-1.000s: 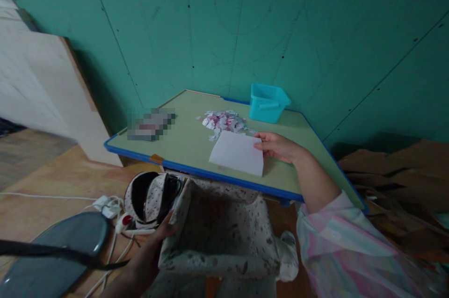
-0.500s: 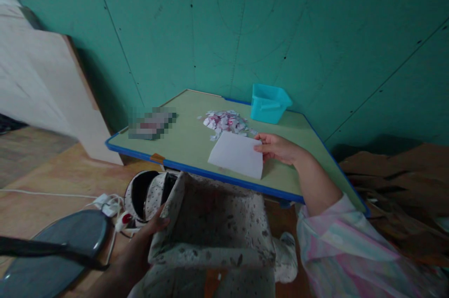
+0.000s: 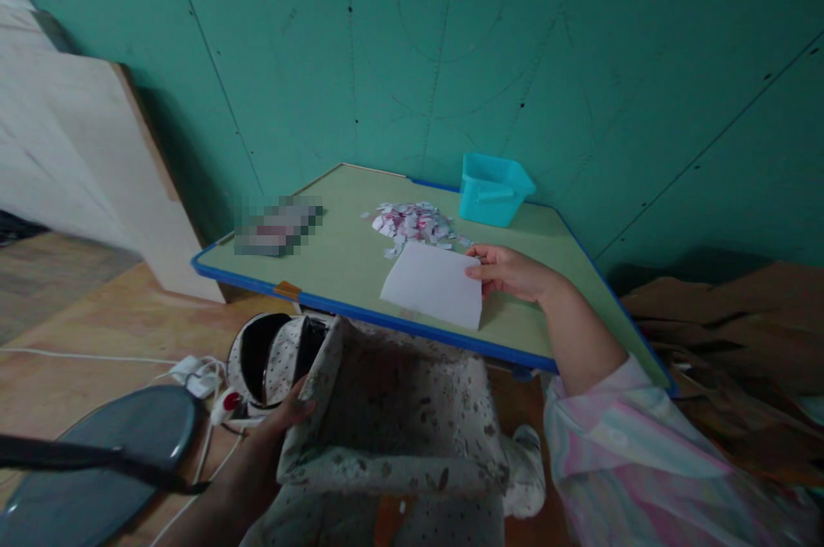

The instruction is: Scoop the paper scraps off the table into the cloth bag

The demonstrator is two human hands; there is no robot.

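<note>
pinching lightly, the right hand [image 3: 510, 274] is set at the upper right corner of a white sheet [image 3: 433, 285]; its fingers are closed to the paper's thickness, the thumb laid over the near face and the fingertips partly hidden beyond it. the sheet is placed by the front edge of the bench [image 3: 335, 264], right of its middle; whether all of it lies flat cannot be told. behind it, the near fringe of a heap of paper scraps [image 3: 415, 222] is partly covered. the far end of the fabric-covered box [image 3: 386, 474] is lost beneath the bench's front edge, and its inside is too dark to be made out. the box's left rim is clasped by the left hand [image 3: 289, 420], with a digit seen over the rim and the other fingers hidden by the outer wall. the left forearm is cut off at the bottom; the right one is reached in from the lower right across the bench's right part, its wrist nearly straight, a pastel sleeve [image 3: 644, 461] bunched below the elbow. near the left corner an object [image 3: 280, 227] is blurred into blocks. by the back edge, toward the right corner, a blue tub [image 3: 493, 197] is stood.
</note>
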